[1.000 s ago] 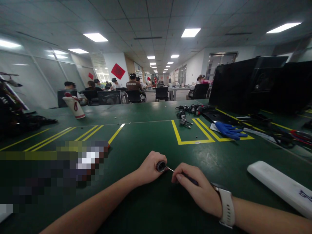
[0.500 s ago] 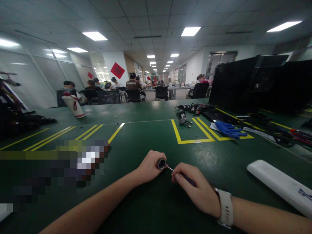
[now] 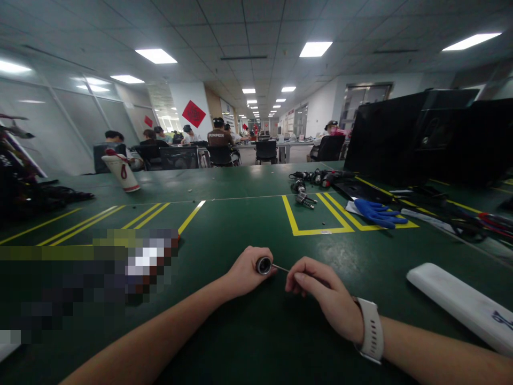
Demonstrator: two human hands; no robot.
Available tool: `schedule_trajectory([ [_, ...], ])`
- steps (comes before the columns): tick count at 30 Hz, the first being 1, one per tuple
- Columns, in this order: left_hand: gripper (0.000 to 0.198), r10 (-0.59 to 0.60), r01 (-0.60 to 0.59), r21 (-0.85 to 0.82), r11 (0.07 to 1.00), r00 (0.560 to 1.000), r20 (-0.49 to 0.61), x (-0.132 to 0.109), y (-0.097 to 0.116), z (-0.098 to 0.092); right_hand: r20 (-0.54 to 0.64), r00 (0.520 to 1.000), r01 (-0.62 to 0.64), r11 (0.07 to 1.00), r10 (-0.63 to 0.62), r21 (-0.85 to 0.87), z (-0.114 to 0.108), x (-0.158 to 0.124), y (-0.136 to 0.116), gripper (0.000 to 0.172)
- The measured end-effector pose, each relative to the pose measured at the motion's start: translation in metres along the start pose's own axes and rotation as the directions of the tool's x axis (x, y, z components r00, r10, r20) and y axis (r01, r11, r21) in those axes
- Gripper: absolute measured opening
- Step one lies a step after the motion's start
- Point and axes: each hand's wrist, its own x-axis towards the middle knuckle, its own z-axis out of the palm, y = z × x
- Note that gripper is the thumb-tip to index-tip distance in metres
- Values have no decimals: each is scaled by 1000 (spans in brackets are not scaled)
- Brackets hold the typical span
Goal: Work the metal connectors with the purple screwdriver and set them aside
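Observation:
My left hand (image 3: 245, 274) is closed around a dark cylindrical part (image 3: 263, 265). Its round, hollow end with a shiny metal rim faces me. From beside that rim a thin metal shaft, which looks like a screwdriver (image 3: 281, 268), runs to the fingertips of my right hand (image 3: 326, 297). Those fingers are curled and pinched on it, and they hide its handle. Whether the shaft's tip touches the cylinder or lies behind it, I cannot tell. Both hands are just above the green table (image 3: 240, 331).
A white elongated case (image 3: 452, 302) lies at the right. Farther back are a blue glove (image 3: 374, 212), a jointed device with metal prongs (image 3: 304, 199), black monitors (image 3: 409, 133) and a leaning white cup (image 3: 123, 172). A blurred-out object (image 3: 148, 262) is at the left. People sit beyond.
My right hand has shifted slightly and its fingers have moved around the screwdriver, so the dark handle no longer shows. The cylinder's open end has turned a little more toward me.

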Motion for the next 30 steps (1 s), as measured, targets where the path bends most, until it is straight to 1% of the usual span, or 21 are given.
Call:
schedule_trajectory([
  [3, 13, 3, -2, 17, 1000, 1000, -17, 0, 0, 2, -8, 999, 51, 983, -54, -178, 3, -4, -3, 19],
  [5, 11, 9, -8, 24, 1000, 1000, -23, 0, 0, 3, 6, 997, 71, 971, -72, -228, 4, -5, -4, 19],
  [6, 11, 10, -9, 25, 1000, 1000, -25, 0, 1, 3, 19, 998, 68, 974, -66, -216, 4, -5, -4, 19],
  [10, 13, 7, -6, 7, 1000, 1000, -26, -1, 2, 1, 62, 998, -21, 1000, 22, -11, 0, 0, -1, 18],
  [13, 16, 11, -12, -18, 1000, 1000, -18, -1, 2, -1, 60, 995, -90, 986, 82, 140, -4, 4, 2, 17],
  [16, 17, 11, -11, -35, 999, 1000, -12, -1, 3, -1, 49, 995, -95, 977, 87, 190, -4, 5, 3, 16],
  [18, 16, 4, -5, -38, 999, 1000, -13, 0, 4, -1, 29, 999, -50, 990, 46, 131, -3, 3, 1, 17],
  [20, 15, -2, 2, -33, 999, 1000, -21, 0, 5, -1, 9, 1000, 10, 1000, -11, 8, 0, -1, -1, 18],
  [22, 14, -8, 7, -21, 1000, 999, -34, 0, 6, -1, 9, 998, 58, 990, -58, -125, 2, -4, -3, 18],
  [24, 14, -13, 12, -14, 1000, 999, -49, 1, 5, 0, 22, 997, 76, 979, -73, -187, 4, -4, -4, 19],
  [26, 13, -21, 20, -20, 1000, 997, -68, 1, 3, 0, 34, 999, 43, 990, -39, -132, 4, -1, -4, 18],
  [28, 12, -33, 30, -42, 999, 995, -92, 1, 1, 1, 38, 999, -34, 999, 34, 17, 2, 4, -2, 17],
  [30, 13, -46, 36, -83, 996, 992, -114, 2, -1, 1, 28, 994, -105, 974, 102, 201, 1, 11, 1, 15],
])
